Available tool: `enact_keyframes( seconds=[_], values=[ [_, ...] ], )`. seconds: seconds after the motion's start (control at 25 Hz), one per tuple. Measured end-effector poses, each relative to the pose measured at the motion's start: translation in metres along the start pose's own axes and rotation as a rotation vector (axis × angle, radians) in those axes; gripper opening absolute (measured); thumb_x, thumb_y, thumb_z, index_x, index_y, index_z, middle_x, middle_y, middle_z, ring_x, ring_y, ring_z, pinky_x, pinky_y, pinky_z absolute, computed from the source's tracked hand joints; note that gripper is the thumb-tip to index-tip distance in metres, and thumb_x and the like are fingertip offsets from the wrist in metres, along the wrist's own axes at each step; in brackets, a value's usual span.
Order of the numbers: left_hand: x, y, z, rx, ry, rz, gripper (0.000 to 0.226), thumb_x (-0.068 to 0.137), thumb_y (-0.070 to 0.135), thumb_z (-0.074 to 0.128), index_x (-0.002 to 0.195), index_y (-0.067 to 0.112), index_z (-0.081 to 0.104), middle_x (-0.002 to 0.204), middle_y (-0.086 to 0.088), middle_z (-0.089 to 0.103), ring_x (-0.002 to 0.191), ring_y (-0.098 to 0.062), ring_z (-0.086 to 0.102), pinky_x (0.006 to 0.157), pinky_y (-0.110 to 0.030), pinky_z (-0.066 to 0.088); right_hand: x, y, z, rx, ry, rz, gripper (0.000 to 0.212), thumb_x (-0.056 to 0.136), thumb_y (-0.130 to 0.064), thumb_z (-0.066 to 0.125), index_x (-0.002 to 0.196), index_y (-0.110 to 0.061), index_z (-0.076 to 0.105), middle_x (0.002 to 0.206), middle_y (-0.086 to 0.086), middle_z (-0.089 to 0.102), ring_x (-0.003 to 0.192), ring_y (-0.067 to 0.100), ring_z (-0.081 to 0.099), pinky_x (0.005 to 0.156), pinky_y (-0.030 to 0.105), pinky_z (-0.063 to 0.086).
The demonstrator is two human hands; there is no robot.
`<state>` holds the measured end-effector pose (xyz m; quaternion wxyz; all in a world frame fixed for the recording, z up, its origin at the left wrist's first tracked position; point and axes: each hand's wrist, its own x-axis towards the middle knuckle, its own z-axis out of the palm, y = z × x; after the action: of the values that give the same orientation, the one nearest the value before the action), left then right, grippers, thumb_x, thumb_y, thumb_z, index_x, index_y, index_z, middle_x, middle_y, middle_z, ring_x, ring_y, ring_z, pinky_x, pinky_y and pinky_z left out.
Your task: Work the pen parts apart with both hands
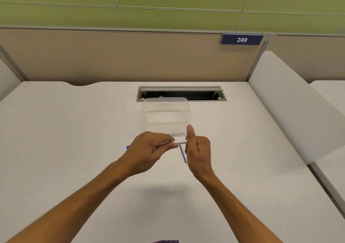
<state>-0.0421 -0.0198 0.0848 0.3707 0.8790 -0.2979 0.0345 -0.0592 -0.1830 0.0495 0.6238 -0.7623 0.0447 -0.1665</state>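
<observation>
Both hands (pixel 149 149) gripping white pen (pixel 180 142), container (pixel 166 115) beyond

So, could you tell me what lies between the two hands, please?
In the head view, a short white tube spans the gap between the left hand and the right hand, each gripping one end. Below it, a thin blue stick lies on the desk.

left hand (pixel 149 148): fingers curled, tips pinched together, forearm extended from lower left | right hand (pixel 198 149): fingers curled inward, thumb raised upright, forearm extended from lower right | both hands held close together, raised
</observation>
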Motion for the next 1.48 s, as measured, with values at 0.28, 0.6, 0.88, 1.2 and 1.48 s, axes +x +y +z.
enact_keyframes(
  seconds=[0.28, 0.6, 0.88, 1.2, 1.48],
  values=[
    [0.014, 0.022, -0.041, -0.328, -0.236, -0.166, 0.025, 0.089, 0.040, 0.062, 0.072, 0.024, 0.072, 0.056, 0.011, 0.055, 0.057, -0.005, 0.045, 0.054, -0.012, 0.036, 0.006, -0.036, -0.004, -0.026, 0.010, -0.245, 0.056, 0.098, -0.039, 0.043, 0.045, -0.027, 0.031, 0.040, -0.010, 0.030, 0.040, 0.014, 0.029, 0.043, 0.036, 0.024],
    [0.003, 0.034, -0.034, 0.468, 0.163, 0.237, 0.031, 0.091, 0.039, 0.059, 0.100, 0.010, 0.067, 0.085, -0.004, 0.069, 0.063, -0.023, 0.062, 0.048, -0.036, 0.052, 0.013, -0.039, 0.002, 0.038, 0.024, 0.032, 0.063, 0.100, -0.045, 0.047, 0.044, -0.018, 0.037, 0.038, -0.008, 0.035, 0.040, 0.008, 0.034, 0.042, 0.017, 0.029],
    [0.009, 0.046, -0.046, 0.289, 0.172, 0.318, 0.031, 0.095, 0.031, 0.056, 0.079, 0.008, 0.068, 0.056, 0.000, 0.049, 0.050, -0.016, 0.038, 0.046, -0.030, 0.039, 0.012, -0.060, -0.005, 0.093, 0.057, -0.178, 0.067, 0.101, -0.035, 0.044, 0.050, 0.006, 0.028, 0.045, 0.010, 0.028, 0.044, 0.016, 0.025, 0.047, 0.039, 0.023],
    [0.028, 0.055, -0.084, -0.523, -0.359, -0.194, 0.039, 0.086, 0.044, 0.065, 0.068, 0.009, 0.069, 0.050, 0.005, 0.041, 0.046, -0.013, 0.029, 0.043, -0.019, 0.025, 0.021, -0.085, -0.012, 0.036, 0.107, -0.658, 0.048, 0.104, -0.024, 0.042, 0.058, -0.026, 0.028, 0.049, -0.008, 0.022, 0.048, 0.011, 0.019, 0.047, 0.015, 0.015],
    [0.021, 0.045, -0.069, 0.100, -0.054, 0.062, 0.030, 0.084, 0.047, 0.066, 0.093, 0.019, 0.069, 0.066, 0.005, 0.064, 0.049, -0.009, 0.046, 0.048, -0.024, 0.045, 0.023, -0.068, -0.004, 0.016, 0.032, -0.216, 0.061, 0.104, -0.031, 0.048, 0.048, -0.022, 0.025, 0.043, -0.012, 0.023, 0.042, 0.008, 0.021, 0.044, 0.022, 0.019]
  ],
)
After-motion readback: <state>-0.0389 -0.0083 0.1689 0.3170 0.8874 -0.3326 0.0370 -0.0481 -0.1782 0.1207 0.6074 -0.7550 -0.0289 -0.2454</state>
